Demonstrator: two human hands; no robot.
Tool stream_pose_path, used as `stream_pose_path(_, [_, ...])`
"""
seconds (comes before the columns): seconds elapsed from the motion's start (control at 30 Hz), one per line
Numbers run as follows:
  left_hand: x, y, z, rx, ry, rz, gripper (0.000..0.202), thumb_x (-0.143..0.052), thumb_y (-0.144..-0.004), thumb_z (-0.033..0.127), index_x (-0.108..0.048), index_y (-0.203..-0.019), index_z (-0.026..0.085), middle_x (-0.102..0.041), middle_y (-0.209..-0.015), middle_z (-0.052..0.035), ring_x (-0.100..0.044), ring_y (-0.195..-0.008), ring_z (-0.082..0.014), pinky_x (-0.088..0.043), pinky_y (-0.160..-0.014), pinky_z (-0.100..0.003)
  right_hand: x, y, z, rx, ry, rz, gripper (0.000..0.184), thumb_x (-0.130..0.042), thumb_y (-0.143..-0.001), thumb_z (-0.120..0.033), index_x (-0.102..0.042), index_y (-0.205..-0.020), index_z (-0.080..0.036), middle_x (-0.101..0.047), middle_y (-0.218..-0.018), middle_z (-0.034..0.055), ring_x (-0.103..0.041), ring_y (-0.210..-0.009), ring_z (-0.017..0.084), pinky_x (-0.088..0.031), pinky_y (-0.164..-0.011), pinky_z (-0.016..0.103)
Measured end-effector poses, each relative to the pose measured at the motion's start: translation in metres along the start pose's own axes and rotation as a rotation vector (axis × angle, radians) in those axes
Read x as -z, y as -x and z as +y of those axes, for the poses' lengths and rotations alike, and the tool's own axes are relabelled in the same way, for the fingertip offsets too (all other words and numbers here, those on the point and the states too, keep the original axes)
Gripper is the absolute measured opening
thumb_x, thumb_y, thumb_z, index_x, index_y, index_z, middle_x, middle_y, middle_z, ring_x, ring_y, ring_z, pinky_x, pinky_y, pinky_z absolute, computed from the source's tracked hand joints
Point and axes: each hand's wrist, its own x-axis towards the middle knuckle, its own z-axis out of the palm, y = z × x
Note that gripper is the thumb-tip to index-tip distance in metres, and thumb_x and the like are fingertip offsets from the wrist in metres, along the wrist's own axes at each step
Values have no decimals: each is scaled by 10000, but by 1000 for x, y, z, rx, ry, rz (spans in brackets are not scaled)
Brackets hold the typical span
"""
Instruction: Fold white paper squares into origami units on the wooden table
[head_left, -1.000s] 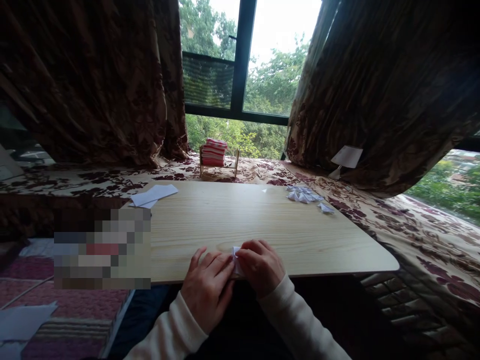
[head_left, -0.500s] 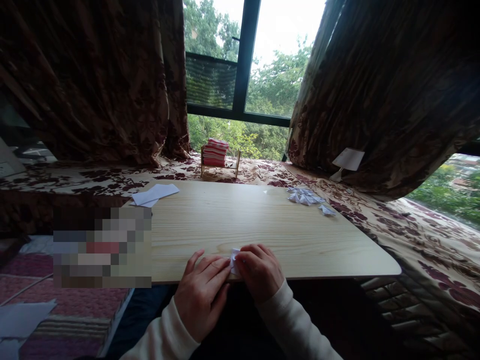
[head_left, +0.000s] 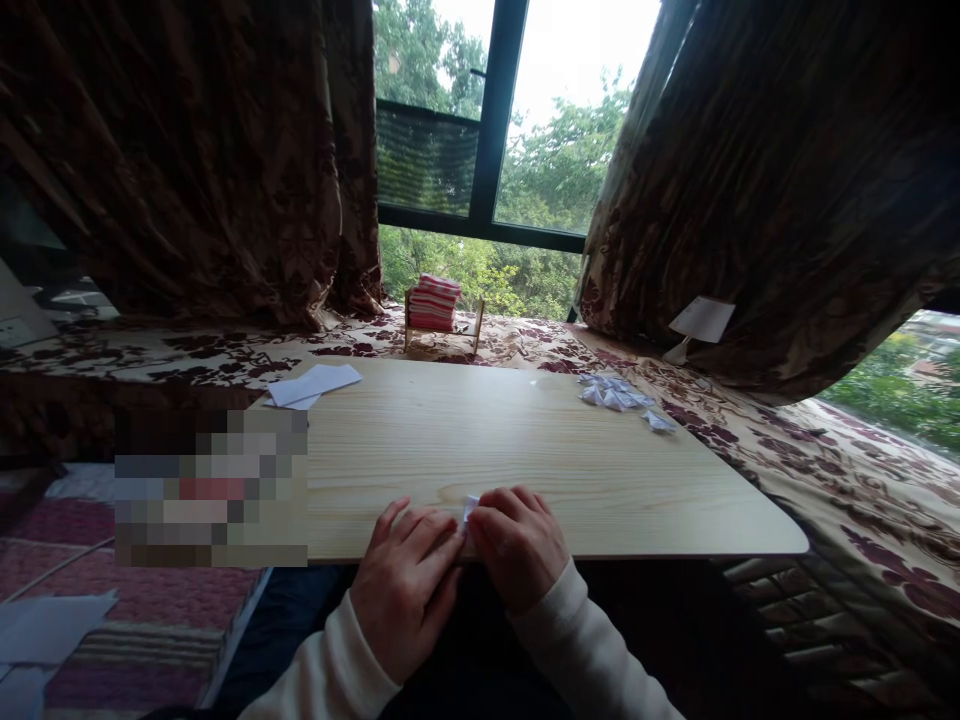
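A small folded piece of white paper (head_left: 470, 504) lies at the near edge of a light wooden table (head_left: 525, 450). My left hand (head_left: 409, 580) rests beside it, fingers lying flat and pressing on its left side. My right hand (head_left: 517, 545) has its fingers curled over the paper's right side and pinches it. Most of the paper is hidden under both hands. Both wrists wear cream sleeves.
White paper sheets (head_left: 315, 385) lie at the table's far left corner, a heap of small folded paper pieces (head_left: 619, 395) at the far right. A little wooden rack with striped cloth (head_left: 439, 310) stands by the window. Dark flowered curtains hang on both sides. A blurred patch covers the table's left.
The hands stay on the paper with only slight finger shifts. The camera view has drifted a little.
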Motion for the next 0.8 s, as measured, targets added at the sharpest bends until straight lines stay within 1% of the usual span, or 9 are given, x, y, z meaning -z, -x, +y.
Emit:
stream_pose_path(0.2, [1,5,-1,-4,-19,11,264,-467,-783,172,-592,-1015,174,-615,-1005,-65,-499,-978,-212,-257,-973,-474,3,2,0,37,38,-48,108,-555,-774,-164,-638,-734,-219,-608,-777,5,-460,-732,155,-311,-684,273])
stream_pose_path(0.37, [1,12,-4,-36,-31,33,313,-458,-777,119,-567,-1065,179,-611,-1060,-65,-486,-1017,-218,-246,-979,-494,4,3,0,48,44,-81,99,-558,-781,-180,-640,-750,-226,-607,-790,5,-459,-734,154,-320,-684,270])
stream_pose_path(0.57, [3,12,-5,-25,-20,18,282,-459,-771,126,-586,-1017,180,-609,-1019,-69,-492,-991,-214,-266,-962,-482,3,0,-1,38,56,-85,85,-583,-764,-162,-638,-741,-223,-606,-785,-2,-454,-728,149,-323,-685,267])
stream_pose_path(0.8, [3,11,-5,-33,-24,21,286,-452,-769,117,-578,-1022,164,-601,-1026,-73,-484,-996,-211,-269,-958,-471,4,1,-2,98,18,-71,97,-570,-767,-161,-641,-752,-226,-603,-794,0,-451,-721,141,-332,-677,260])
